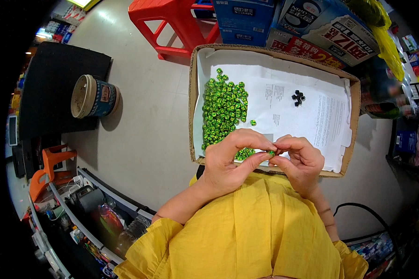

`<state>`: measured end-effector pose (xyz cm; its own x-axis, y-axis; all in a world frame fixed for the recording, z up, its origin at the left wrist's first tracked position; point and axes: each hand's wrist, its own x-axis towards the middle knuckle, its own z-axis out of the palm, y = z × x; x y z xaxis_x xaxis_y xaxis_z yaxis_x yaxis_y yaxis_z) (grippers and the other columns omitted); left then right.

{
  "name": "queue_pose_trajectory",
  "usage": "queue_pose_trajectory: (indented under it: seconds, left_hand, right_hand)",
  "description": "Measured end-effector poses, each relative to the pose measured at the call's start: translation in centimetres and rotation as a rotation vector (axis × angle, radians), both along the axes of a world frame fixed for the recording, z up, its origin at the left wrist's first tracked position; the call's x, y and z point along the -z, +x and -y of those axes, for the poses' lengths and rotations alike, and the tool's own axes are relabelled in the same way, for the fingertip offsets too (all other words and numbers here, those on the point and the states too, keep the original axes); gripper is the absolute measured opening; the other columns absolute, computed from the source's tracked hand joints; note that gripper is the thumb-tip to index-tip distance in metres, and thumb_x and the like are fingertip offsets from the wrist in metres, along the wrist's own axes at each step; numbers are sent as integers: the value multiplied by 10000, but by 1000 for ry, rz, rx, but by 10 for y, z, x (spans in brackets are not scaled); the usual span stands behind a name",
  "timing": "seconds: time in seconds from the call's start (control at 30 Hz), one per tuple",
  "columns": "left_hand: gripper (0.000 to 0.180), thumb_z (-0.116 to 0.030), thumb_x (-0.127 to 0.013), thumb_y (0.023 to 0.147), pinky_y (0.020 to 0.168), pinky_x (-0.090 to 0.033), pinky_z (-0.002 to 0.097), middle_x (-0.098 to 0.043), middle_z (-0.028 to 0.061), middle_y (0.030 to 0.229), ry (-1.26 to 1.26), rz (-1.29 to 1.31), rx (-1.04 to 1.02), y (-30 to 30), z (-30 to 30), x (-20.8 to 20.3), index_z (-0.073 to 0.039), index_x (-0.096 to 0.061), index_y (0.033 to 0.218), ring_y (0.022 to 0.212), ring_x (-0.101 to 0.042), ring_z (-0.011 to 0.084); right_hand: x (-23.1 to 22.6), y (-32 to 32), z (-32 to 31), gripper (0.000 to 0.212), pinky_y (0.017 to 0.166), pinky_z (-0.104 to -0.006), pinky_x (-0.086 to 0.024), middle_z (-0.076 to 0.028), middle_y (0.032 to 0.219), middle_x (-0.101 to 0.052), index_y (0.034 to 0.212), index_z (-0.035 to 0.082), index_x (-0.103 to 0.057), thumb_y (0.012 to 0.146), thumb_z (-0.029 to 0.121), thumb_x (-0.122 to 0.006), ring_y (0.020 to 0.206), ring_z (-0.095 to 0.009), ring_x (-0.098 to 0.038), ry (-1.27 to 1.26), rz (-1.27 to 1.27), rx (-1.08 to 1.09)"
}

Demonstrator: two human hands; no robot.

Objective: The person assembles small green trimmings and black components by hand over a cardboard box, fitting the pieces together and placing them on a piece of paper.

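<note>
My left hand (230, 156) and my right hand (300, 162) meet over the near edge of a shallow cardboard box (354, 116). Between their pinched fingertips is a small shiny green wrapped piece (271, 152), partly covered by the fingers. A heap of similar green wrapped pieces (221, 107) fills the left side of the box, its near part hidden behind my left hand. One loose green piece (253, 122) lies just right of the heap. Farther right, a small cluster of black pieces (298, 97) rests on the white printed paper (312, 132) lining the box.
Beyond the box are a red plastic stool (172, 28), blue cartons (244, 23) and a yellow plastic bag (390, 42). To the left, a lidless-looking tub (95, 96) stands beside a black panel (56, 88). An orange stool (53, 165) and a cluttered rack (111, 204) are at lower left.
</note>
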<state>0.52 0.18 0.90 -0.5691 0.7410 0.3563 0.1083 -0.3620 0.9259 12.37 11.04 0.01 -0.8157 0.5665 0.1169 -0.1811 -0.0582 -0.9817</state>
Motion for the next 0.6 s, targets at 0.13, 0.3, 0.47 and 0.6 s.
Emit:
queue_pose_trajectory:
  seconds: [0.13, 0.3, 0.47, 0.6]
  left_hand:
    - [248, 68, -638, 730, 703, -491, 290, -652, 113, 903, -26, -68, -16, -2, 3, -2, 1, -584, 963, 805, -622, 201]
    - [331, 49, -654, 696, 666, -524, 299, -661, 128, 917, 134, -559, -67, -8, 1, 0, -11, -585, 1014, 776, -650, 237]
    - [328, 54, -650, 693, 667, -536, 319, -659, 145, 916, 164, -556, -70, -8, 2, 1, -8, -586, 1009, 790, -656, 246]
    - [325, 57, -643, 693, 665, -538, 327, -658, 150, 911, 179, -549, -36, -8, 3, 3, 4, -583, 1009, 794, -655, 255]
  right_hand:
    - [2, -1, 1, 278, 671, -260, -481, -123, 820, -629, 928, -38, -572, 684, -69, -701, 728, -177, -594, 196, -141, 76]
    - [2, -1, -4, 238, 676, -325, -475, -115, 824, -635, 922, -12, -579, 711, -57, -680, 717, -225, -599, 391, -303, 64]
    - [-8, -1, -15, 206, 669, -332, -454, -86, 872, -630, 922, 31, -599, 724, -1, -642, 698, -206, -591, 769, -287, -33]
    - [-12, 2, -15, 234, 669, -313, -443, -74, 887, -619, 929, 37, -608, 699, 2, -640, 699, -197, -578, 808, -305, -13]
